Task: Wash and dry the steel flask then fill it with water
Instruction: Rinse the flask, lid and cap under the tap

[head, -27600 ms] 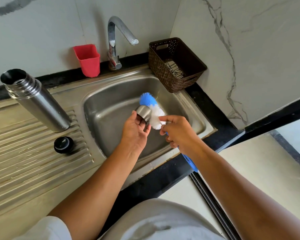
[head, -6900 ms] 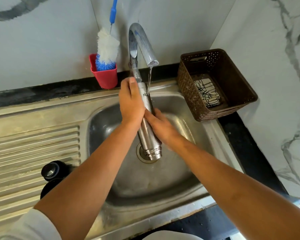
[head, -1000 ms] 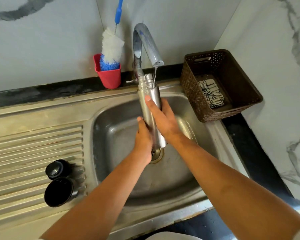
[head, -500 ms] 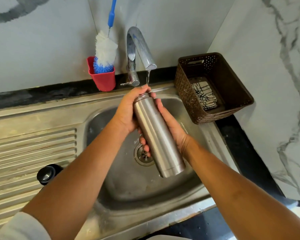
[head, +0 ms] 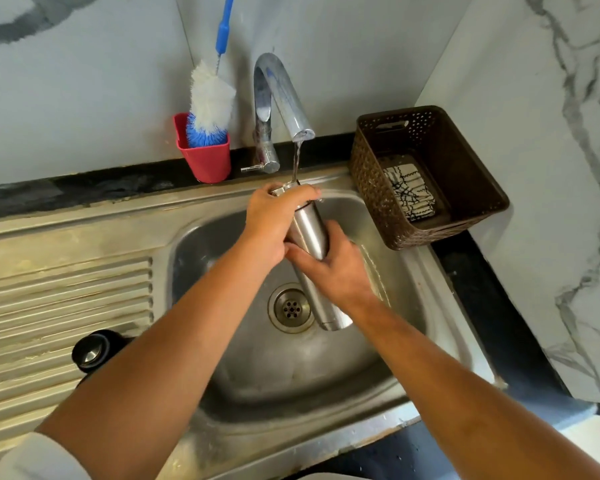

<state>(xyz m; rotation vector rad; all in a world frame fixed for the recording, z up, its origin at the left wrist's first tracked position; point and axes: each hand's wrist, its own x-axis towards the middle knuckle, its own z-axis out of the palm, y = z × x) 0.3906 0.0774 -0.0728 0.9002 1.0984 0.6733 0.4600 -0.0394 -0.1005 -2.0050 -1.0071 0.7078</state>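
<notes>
- Flask (head: pixel 310 233) first: where do we have it?
- Over the sink (head: pixel 222 237), tilted. Its upper end is up by the tap (head: pixel 281 98) and its flat base hangs low, just above the drain (head: pixel 290 307). A thin stream of water (head: pixel 297 157) lands at that upper end, right beside our fingers.
- And our hands?
- Our left hand (head: pixel 278 216) is curled round the top end, fingers wrapped over it. We cannot tell whether the mouth is covered under the palm. Our right hand (head: pixel 336 271) grips the middle of the body, thumb across the near side and fingers round the far side. Neither hand is spread, and the two touch where thumb meets palm.
- So how do we rinse it well?
- We judge this to be the rinse, so every side should meet the stream. We would let one hand hold firm while the other turns or rubs, never loosening both at once, since wet steel is likely slippery.
- And the inside?
- We would bring the mouth squarely under the water, let it fill a little, then tip it out over the drain.
- Anything to watch?
- Splash. The cloth (head: pixel 409 188) in the brown basket (head: pixel 465 174) lies near the sink, and we probably want it dry for wiping. Holding the flask low in the basin should help. The black cap (head: pixel 90 351) sits well apart on the draining board (head: pixel 66 299).
</notes>
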